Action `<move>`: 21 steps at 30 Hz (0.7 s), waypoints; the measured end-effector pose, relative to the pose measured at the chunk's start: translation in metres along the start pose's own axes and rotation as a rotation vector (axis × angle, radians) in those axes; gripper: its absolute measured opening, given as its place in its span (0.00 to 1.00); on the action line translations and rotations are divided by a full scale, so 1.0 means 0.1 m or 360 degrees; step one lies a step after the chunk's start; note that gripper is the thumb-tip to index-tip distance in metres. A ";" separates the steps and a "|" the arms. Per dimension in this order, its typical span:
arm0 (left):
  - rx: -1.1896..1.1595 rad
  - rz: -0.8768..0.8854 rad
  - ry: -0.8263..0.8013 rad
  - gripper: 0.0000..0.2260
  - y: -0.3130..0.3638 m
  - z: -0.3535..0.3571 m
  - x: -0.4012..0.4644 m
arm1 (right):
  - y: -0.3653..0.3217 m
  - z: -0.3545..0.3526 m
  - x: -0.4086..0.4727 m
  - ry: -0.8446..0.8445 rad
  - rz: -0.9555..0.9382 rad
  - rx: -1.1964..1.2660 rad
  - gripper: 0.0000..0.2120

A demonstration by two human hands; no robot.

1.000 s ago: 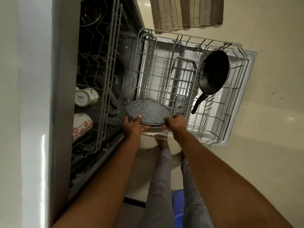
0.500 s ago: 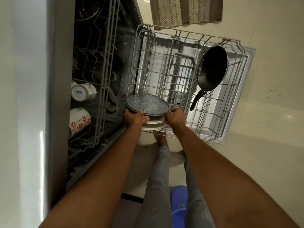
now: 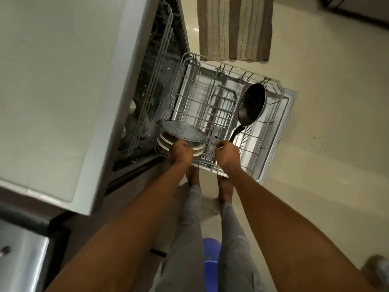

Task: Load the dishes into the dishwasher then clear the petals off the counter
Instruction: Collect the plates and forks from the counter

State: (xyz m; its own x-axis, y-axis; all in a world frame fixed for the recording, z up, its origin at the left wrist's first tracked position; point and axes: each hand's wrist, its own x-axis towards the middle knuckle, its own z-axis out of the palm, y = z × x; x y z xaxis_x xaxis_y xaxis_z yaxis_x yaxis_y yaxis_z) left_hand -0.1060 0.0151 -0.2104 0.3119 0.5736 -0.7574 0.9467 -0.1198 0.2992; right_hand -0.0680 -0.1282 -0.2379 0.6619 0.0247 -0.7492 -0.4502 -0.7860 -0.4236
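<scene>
Several round plates stacked in wire rack, left hand gripping them; right hand curled, grip unclear; black pan upright.

Top plate: you saw grey speckle
Lower plates: white
Pan: black
Rack: grey wire
Rug: brown and cream stripes, chevron weave
Your trousers: grey
</scene>
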 end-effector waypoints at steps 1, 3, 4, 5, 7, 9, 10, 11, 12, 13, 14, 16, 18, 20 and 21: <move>0.0022 0.0024 -0.0030 0.07 0.00 -0.05 -0.14 | -0.02 -0.09 -0.12 0.0001 -0.0021 -0.0021 0.09; 0.0072 0.0111 -0.0094 0.07 0.01 -0.15 -0.47 | -0.04 -0.28 -0.34 0.0009 -0.0074 -0.0048 0.10; 0.0080 0.0160 -0.0115 0.08 0.00 -0.20 -0.64 | -0.06 -0.36 -0.46 0.0013 -0.0099 -0.0060 0.09; 0.0113 0.0199 -0.0129 0.08 -0.01 -0.26 -0.80 | -0.09 -0.44 -0.58 0.0014 -0.0102 -0.0069 0.09; 0.0195 0.0286 -0.0128 0.08 -0.05 -0.37 -1.09 | -0.14 -0.60 -0.82 0.0018 -0.0124 -0.0068 0.09; 0.0304 0.0406 -0.0125 0.06 -0.07 -0.50 -1.39 | -0.18 -0.74 -1.07 0.0028 -0.0179 -0.0052 0.09; 0.0385 0.0477 -0.0115 0.05 -0.09 -0.56 -1.52 | -0.20 -0.80 -1.20 0.0037 -0.0226 -0.0046 0.09; 0.0471 0.0542 -0.0098 0.05 -0.09 -0.63 -1.65 | -0.23 -0.85 -1.34 0.0051 -0.0265 -0.0054 0.08; 0.0537 0.0597 -0.0077 0.06 -0.11 -0.70 -1.75 | -0.26 -0.90 -1.47 0.0070 -0.0306 -0.0060 0.08; 0.0581 0.0623 -0.0060 0.06 -0.10 -0.80 -1.87 | -0.30 -0.93 -1.60 0.0076 -0.0326 -0.0067 0.08; 0.0599 0.0655 -0.0032 0.07 -0.08 -0.90 -1.96 | -0.33 -0.95 -1.71 0.0074 -0.0357 -0.0058 0.08; 0.0588 0.0707 0.0047 0.10 -0.04 -1.11 -2.12 | -0.42 -0.97 -1.91 0.0060 -0.0410 -0.0044 0.07; 0.0594 0.0740 0.0127 0.11 -0.01 -1.32 -2.24 | -0.47 -0.96 -2.04 0.0047 -0.0485 -0.0101 0.07; 0.0594 0.0752 0.0190 0.11 -0.02 -1.50 -2.37 | -0.50 -0.92 -2.12 0.0011 -0.0576 -0.0187 0.07; 0.0582 0.0752 0.0219 0.12 -0.04 -1.59 -2.44 | -0.53 -0.91 -2.18 -0.0005 -0.0596 -0.0222 0.07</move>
State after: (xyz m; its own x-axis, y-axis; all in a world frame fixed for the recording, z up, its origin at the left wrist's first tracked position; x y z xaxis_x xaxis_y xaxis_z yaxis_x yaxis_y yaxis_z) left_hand -0.1990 0.0047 0.0654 0.7145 0.4872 -0.5022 0.6826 -0.6429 0.3474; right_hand -0.1339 -0.1481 -0.0055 0.7629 0.3273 -0.5575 -0.0921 -0.7985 -0.5949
